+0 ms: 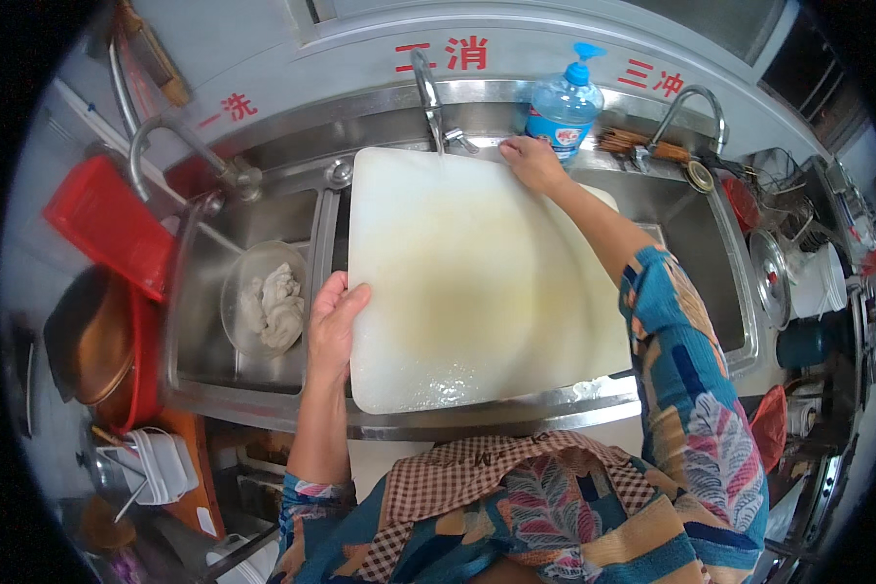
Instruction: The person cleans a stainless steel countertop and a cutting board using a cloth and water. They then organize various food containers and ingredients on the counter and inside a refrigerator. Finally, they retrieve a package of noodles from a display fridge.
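Observation:
A large white cutting board (452, 270), wet near its lower edge and yellowish in the middle, lies across the middle sink. My left hand (334, 317) grips its left edge, thumb on top. By the far edge of the board, next to the faucet lever (460, 140), is my right hand (531, 162); whether its fingers hold anything is hidden. The middle faucet (427, 95) stands behind the board, its spout over the far edge. Right behind my right hand stands a blue pump bottle of detergent (566, 109).
In the left sink (197, 350) a bowl (235, 321) holds a pale wet cloth (281, 306). A red plastic basket (109, 219) leans at the left. The right sink (701, 285) has its own faucet (701, 98). A metal lid (768, 277) stands farther right.

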A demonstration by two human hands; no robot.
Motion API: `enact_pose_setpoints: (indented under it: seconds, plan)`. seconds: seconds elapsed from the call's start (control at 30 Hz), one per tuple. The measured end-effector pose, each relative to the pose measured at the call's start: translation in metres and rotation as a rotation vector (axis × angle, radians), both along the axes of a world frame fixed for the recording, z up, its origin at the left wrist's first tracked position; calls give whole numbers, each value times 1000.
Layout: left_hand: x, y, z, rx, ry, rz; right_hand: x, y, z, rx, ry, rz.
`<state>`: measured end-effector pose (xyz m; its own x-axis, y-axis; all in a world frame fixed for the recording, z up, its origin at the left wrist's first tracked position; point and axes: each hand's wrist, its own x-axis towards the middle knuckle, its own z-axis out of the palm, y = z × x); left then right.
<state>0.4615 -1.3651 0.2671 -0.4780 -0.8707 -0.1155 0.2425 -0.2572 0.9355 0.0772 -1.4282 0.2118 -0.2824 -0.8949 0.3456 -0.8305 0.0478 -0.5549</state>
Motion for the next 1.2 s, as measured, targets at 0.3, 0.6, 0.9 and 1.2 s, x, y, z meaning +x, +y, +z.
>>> enact_pose_setpoints:
  seconds: [0.3, 0.6, 0.9, 1.2]
  plan:
    - [16, 2, -8, 32, -30, 87, 9, -90, 1, 768, -308, -13]
    - [17, 2, -11, -29, -51, 70, -39, -10, -4, 223, -163, -96]
    - [9, -1, -20, -41, -84, -10, -78, 262, -74, 461, -1076, -767]
    - [-1, -37, -93, 39, -230, -20, -83, 296, -81, -91, -1389, -751]
